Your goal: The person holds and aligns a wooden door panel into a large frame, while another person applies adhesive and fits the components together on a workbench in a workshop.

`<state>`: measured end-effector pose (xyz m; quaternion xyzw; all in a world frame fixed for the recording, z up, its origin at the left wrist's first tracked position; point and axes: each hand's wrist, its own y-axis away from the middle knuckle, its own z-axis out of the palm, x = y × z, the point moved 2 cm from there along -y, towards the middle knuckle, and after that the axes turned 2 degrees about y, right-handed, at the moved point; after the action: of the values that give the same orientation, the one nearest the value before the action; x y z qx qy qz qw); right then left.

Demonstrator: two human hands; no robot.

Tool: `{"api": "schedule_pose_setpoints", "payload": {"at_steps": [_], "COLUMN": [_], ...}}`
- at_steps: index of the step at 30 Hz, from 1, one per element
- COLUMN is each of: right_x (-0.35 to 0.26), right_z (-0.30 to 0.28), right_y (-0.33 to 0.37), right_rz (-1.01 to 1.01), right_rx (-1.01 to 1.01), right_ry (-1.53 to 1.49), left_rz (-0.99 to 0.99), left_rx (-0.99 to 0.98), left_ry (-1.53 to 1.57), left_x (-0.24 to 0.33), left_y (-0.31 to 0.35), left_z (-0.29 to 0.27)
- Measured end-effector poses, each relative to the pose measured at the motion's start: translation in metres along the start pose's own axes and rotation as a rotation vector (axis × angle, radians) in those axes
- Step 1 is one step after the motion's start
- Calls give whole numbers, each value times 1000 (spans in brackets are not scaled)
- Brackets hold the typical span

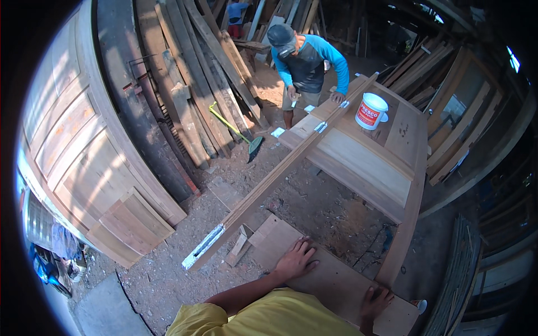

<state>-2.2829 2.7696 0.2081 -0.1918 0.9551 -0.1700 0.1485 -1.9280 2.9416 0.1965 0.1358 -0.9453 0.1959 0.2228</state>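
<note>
My left hand (295, 261) lies on a brown wooden board (336, 285) in front of me, fingers stretched over its surface. Further right on the same board rests my right hand (375, 302), its fingers apart and near the end of a curved door rail (399, 252). Neither hand holds anything that I can see. Beyond the board lies a partly assembled wooden door (358, 168). Its long near-side stile (269, 182) points toward the lower left, with a white-coated slot (204, 246) at its end.
Across the door, a co-worker (308, 61) in blue sleeves leans over the stile, holding something pale. A white bucket (371, 111) with a red label stands on the door. Planks (190, 73) and a panelled door (84, 140) lean at left; a green broom (253, 147) lies near them.
</note>
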Motion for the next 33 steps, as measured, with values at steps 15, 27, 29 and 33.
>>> {"api": "schedule_pose_setpoints", "payload": {"at_steps": [15,27,29,33], "right_x": [5,4,4,3], "right_z": [3,2,3,2], "right_y": [1,0,0,-2], "right_rz": [2,78,89,73], "right_rx": [-8,-43,-46,-29], "right_ry": [-9,-16,-17,-34], "left_rz": [-8,-30,-28,-49], "left_rx": [2,-84,-75,-76], "left_ry": [4,-11,-24,-28], "left_x": [-1,0,1,1], "left_y": [1,-2,-1,0], "left_z": [3,2,1,3]}}
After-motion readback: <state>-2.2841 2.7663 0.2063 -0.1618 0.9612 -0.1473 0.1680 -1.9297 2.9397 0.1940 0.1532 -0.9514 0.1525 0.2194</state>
